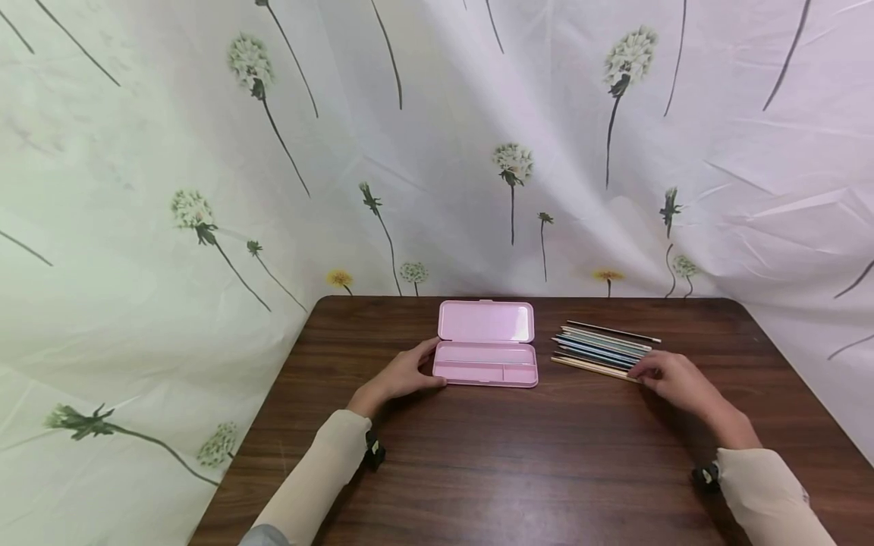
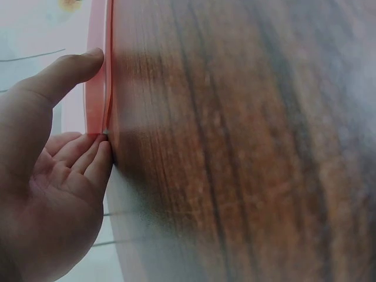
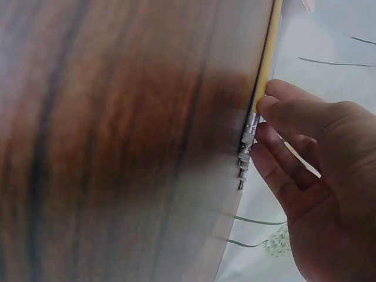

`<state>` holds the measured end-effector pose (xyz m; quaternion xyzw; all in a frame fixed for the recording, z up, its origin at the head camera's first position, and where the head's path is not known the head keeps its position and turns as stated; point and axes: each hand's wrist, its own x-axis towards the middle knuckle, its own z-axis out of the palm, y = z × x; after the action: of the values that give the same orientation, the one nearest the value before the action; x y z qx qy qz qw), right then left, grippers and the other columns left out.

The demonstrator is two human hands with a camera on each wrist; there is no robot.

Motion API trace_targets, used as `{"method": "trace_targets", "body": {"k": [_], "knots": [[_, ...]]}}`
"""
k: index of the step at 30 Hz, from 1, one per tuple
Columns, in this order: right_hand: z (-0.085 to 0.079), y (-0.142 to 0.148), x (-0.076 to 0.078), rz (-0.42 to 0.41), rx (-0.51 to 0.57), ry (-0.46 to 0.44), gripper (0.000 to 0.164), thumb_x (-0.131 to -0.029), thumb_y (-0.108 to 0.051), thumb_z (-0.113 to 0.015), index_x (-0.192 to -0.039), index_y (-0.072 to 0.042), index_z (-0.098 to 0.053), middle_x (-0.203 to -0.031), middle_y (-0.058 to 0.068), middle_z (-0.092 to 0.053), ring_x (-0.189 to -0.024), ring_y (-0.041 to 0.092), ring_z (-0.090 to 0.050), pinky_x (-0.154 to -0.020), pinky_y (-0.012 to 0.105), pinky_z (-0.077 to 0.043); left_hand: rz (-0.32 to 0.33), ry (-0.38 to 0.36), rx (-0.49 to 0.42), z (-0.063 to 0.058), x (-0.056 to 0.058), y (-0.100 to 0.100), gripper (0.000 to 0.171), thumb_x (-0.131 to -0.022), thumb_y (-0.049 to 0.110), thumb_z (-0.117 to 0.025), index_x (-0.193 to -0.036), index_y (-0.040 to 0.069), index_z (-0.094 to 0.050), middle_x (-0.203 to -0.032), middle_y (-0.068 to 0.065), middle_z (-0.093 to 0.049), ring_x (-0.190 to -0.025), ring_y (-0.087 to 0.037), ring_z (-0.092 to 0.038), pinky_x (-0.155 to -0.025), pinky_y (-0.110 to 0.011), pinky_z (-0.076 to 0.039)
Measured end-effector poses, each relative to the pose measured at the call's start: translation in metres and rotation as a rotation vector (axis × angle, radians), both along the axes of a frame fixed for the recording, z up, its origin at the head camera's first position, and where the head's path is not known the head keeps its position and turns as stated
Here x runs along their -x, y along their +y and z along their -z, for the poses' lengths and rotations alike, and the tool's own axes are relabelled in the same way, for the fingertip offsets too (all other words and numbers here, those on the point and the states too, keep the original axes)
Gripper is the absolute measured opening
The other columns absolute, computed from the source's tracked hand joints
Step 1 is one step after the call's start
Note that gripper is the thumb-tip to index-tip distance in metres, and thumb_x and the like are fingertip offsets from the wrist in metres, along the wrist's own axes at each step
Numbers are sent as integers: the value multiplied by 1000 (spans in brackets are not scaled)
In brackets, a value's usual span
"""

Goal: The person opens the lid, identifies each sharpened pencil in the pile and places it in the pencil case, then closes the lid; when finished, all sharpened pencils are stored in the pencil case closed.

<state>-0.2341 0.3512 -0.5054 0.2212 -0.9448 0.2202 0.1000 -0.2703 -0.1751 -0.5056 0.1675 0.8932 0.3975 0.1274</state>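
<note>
A pink pencil case (image 1: 481, 372) lies unfolded on the table, its lid (image 1: 481, 322) tipped back toward the wall. My left hand (image 1: 401, 373) grips its left end, thumb by the front corner and fingers along the side. In the left wrist view the thumb presses the case wall (image 2: 97, 114). To the right of the case lies a loose row of several pencils (image 1: 601, 348). At the row's near right end, my right hand (image 1: 677, 381) pinches a yellow wooden pencil (image 3: 268, 56) close to its metal-banded end, thumb against the shaft.
The dark wood-grain table (image 1: 505, 455) ends at a back edge just behind the case. A white cloth (image 1: 437, 152) printed with dandelions hangs behind it and along the sides. One dark pencil (image 1: 614, 331) lies at the back of the row.
</note>
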Motion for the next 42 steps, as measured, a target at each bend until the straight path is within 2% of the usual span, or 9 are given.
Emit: {"method": "trace_targets", "body": {"k": [3, 9, 20, 28, 36, 42], "knots": [[2, 0, 0, -1, -13, 9, 25, -85, 8, -79, -90, -16, -82, -87, -5, -72, -79, 2, -61, -70, 32, -55, 1, 5, 2, 1, 0, 0, 91, -92, 28, -85, -167, 13, -35, -170, -16, -41, -154, -34, -46, -126, -50, -39], [2, 3, 0, 14, -40, 3, 25, -86, 11, -75, -93, -12, -81, -90, -1, -75, -80, 7, -63, -71, 36, -55, 1, 11, 10, 3, 1, 0, 91, -92, 30, -85, -167, 14, -36, -169, -16, -42, -154, -34, -46, -125, -50, -39], [-1, 3, -2, 41, -68, -81, 16, -86, 3, -82, -97, -9, -81, -89, -1, -75, -75, 4, -61, -66, 32, -53, 8, 12, 0, 2, 1, -1, 91, -92, 28, -86, -167, 13, -36, -169, -16, -43, -154, -33, -46, -126, -49, -39], [2, 6, -2, 49, -71, -85, 14, -87, 0, -83, -97, -8, -82, -90, 1, -75, -75, 7, -60, -65, 32, -51, 3, 7, 9, 0, 1, 1, 90, -93, 28, -85, -167, 13, -36, -169, -16, -43, -154, -33, -46, -126, -50, -38], [1, 5, -7, 64, -45, -45, 14, -87, -1, -83, -97, -10, -81, -89, -1, -68, -75, 6, -52, -64, 30, -46, -3, 6, 15, 2, 0, 0, 91, -93, 30, -85, -167, 13, -36, -169, -17, -43, -154, -34, -46, -126, -50, -39], [0, 6, -7, 34, -22, 54, 17, -84, 3, -84, -93, -12, -82, -89, 0, -77, -77, 5, -63, -67, 34, -54, -6, 3, 3, 1, 0, 0, 90, -93, 28, -85, -167, 14, -36, -169, -16, -43, -154, -35, -46, -126, -51, -39]]}}
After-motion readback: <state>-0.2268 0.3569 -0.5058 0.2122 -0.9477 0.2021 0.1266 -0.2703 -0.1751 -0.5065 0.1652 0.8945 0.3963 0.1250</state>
